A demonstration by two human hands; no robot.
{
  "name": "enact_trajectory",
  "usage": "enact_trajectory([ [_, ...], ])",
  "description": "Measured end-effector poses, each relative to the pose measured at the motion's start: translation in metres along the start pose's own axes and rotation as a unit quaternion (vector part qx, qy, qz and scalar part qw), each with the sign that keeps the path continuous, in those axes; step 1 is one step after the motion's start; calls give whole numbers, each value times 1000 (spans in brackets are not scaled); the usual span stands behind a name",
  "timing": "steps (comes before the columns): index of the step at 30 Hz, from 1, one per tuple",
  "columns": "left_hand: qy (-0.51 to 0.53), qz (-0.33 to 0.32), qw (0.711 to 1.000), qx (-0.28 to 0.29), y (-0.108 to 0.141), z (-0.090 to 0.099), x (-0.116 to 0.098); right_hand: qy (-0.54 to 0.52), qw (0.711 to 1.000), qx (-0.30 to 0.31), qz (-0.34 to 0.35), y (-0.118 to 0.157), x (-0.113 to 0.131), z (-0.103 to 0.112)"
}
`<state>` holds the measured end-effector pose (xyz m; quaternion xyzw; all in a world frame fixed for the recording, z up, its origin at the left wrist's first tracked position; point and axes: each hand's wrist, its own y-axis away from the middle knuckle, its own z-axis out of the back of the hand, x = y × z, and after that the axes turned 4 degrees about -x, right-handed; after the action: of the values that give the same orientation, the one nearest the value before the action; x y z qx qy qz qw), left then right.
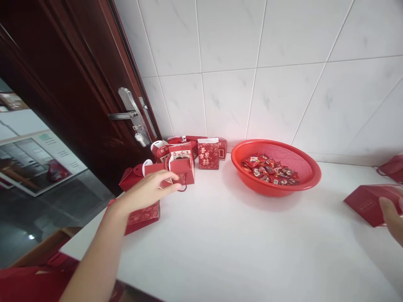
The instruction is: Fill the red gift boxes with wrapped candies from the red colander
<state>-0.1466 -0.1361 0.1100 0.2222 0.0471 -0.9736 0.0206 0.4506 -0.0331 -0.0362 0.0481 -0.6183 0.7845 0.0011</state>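
Observation:
My left hand reaches over the group of red gift boxes at the left, fingers apart, beside an upright red box with a cord. Whether it touches that box is unclear. Below my left forearm lies another red box. At the right edge my right hand has its fingers on a red box; part of the hand is out of frame. A red plastic basket with small wrapped sweets stands between my hands, near the wall.
An upright printed box stands by the tiled wall. More red packaging lies at the far right. A dark wooden door with a metal handle is at the left of the white table.

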Motion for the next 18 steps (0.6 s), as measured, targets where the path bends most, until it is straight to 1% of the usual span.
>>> enact_trajectory([
  [1, -18, 32, 999, -9, 4, 8, 11, 7, 999, -32, 38, -7, 10, 3],
  [2, -37, 66, 997, -16, 8, 15, 22, -1, 997, -44, 66, -13, 22, 6],
  [4, -57, 108, 992, -25, 16, 24, 44, -25, 995, -52, 81, -22, 52, 16],
  [5, -67, 129, 989, -12, 20, 26, 55, -46, 993, -54, 90, -24, 69, 21],
  [6, -77, 153, 985, 2, 23, 27, 65, -76, 992, -36, 94, -25, 86, 26],
  [7, -79, 176, 981, 30, 25, 26, 73, -122, 987, -13, 106, -24, 103, 30],
  [8, -72, 184, 978, 62, 27, 23, 81, -170, 978, 2, 121, -21, 118, 34],
  [9, -68, 182, 976, 95, 29, 20, 86, -211, 968, 31, 133, -17, 132, 37],
  [11, -108, 181, 968, 136, 31, 11, 92, -285, 943, 86, 147, -7, 153, 40],
  [14, -192, 189, 951, 154, 30, 0, 96, -351, 910, 154, 155, 9, 171, 41],
  [16, -216, 195, 945, 150, 28, -4, 101, -374, 897, 181, 151, 18, 178, 42],
  [18, -218, 197, 946, 136, 26, -7, 107, -390, 887, 199, 145, 25, 184, 42],
])
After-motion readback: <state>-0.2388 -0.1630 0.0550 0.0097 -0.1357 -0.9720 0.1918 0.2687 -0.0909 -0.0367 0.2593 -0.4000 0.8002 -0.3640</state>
